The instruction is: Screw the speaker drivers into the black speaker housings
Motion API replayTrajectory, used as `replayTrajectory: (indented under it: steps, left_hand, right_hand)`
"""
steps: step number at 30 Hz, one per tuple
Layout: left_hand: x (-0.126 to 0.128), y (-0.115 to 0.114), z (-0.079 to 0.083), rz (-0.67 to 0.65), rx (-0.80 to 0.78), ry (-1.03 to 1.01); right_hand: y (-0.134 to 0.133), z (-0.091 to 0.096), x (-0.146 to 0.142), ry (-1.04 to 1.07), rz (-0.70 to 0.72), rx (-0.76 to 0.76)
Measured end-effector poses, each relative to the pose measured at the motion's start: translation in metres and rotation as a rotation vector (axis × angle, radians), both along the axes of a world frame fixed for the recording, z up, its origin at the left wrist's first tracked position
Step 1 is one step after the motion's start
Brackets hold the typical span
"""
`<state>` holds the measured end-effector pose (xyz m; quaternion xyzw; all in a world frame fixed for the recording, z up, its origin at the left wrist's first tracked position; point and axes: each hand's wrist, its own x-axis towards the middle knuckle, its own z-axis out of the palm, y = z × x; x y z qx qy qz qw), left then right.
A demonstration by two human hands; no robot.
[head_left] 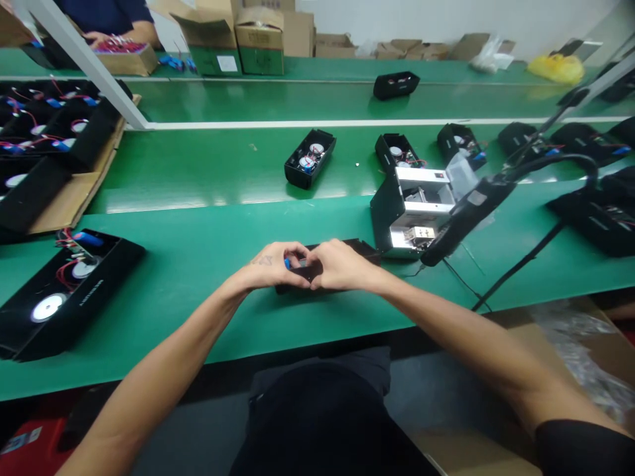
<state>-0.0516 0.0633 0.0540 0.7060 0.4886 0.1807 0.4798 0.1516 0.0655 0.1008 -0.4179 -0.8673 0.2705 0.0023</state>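
Note:
A black speaker housing (364, 250) lies on the green bench in front of me, largely hidden under my hands. My left hand (272, 266) is over its left part, fingers curled and thumb tip near the other thumb. A small blue part (287, 263) shows beside those fingers. My right hand (342, 266) curls over the housing from the right, its fingertips meeting the left ones. Whatever small piece the fingertips pinch is hidden. To the left rests another open speaker housing (99, 291) with round white drivers, red wires and a blue cylinder.
Right of my hands stands a black-and-silver machine (421, 211), with a dark lamp arm (469, 215) across it. Open housings (310, 158) lie along the green conveyor. A cardboard tray (94, 192) of housings is at left. Cartons (260, 43) line the back; a co-worker (116, 20) sits opposite.

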Motion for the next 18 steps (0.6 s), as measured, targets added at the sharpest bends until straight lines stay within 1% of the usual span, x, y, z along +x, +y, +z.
replayTrajectory:
  steps: [1,2,3,4,6,7,8,9,10,12,13,14,16,17,18]
  left_hand:
    - [0.0,-0.006,-0.002,-0.008,0.052,0.024]
    - [0.001,-0.014,-0.006,-0.012,0.12,0.057]
    - [0.002,-0.024,-0.009,-0.018,0.204,0.094]
    - [0.003,-0.033,-0.014,-0.024,0.3,0.131]
    - [0.006,-0.053,-0.023,-0.062,0.499,0.18]
    - [0.008,-0.061,-0.027,-0.086,0.586,0.192]
    - [0.009,-0.068,-0.03,-0.109,0.655,0.197]
    - [0.01,-0.073,-0.032,-0.121,0.707,0.199]
    - [0.011,-0.076,-0.034,-0.122,0.743,0.199]
    - [0.012,-0.078,-0.034,-0.111,0.774,0.201]
    - [0.013,-0.078,-0.034,-0.108,0.776,0.202]
    - [0.013,-0.078,-0.033,-0.11,0.774,0.204]
    - [0.013,-0.077,-0.033,-0.108,0.761,0.21]
    - [0.013,-0.077,-0.033,-0.104,0.755,0.213]
    - [0.012,-0.077,-0.034,-0.098,0.754,0.216]
  right_hand:
    - [-0.009,0.0,0.008,0.082,0.034,0.069]
    - [-0.019,0.0,0.019,0.193,0.027,0.145]
    - [-0.028,0.0,0.033,0.33,-0.03,0.236]
    - [-0.035,-0.002,0.048,0.48,-0.166,0.35]
    - [-0.043,-0.008,0.085,0.722,-0.586,0.687]
    - [-0.043,-0.012,0.105,0.79,-0.806,0.87]
    - [-0.039,-0.017,0.124,0.79,-0.973,0.967]
    - [-0.033,-0.022,0.142,0.751,-1.077,0.985]
    - [-0.026,-0.026,0.157,0.69,-1.124,0.951]
    - [-0.013,-0.033,0.178,0.575,-1.105,0.816]
    - [-0.008,-0.036,0.182,0.55,-1.083,0.784]
    - [-0.006,-0.038,0.184,0.554,-1.076,0.792]
    - [-0.008,-0.043,0.179,0.666,-1.096,0.864]
    - [-0.01,-0.046,0.175,0.771,-1.091,0.868]
    - [-0.014,-0.05,0.17,0.894,-1.074,0.819]
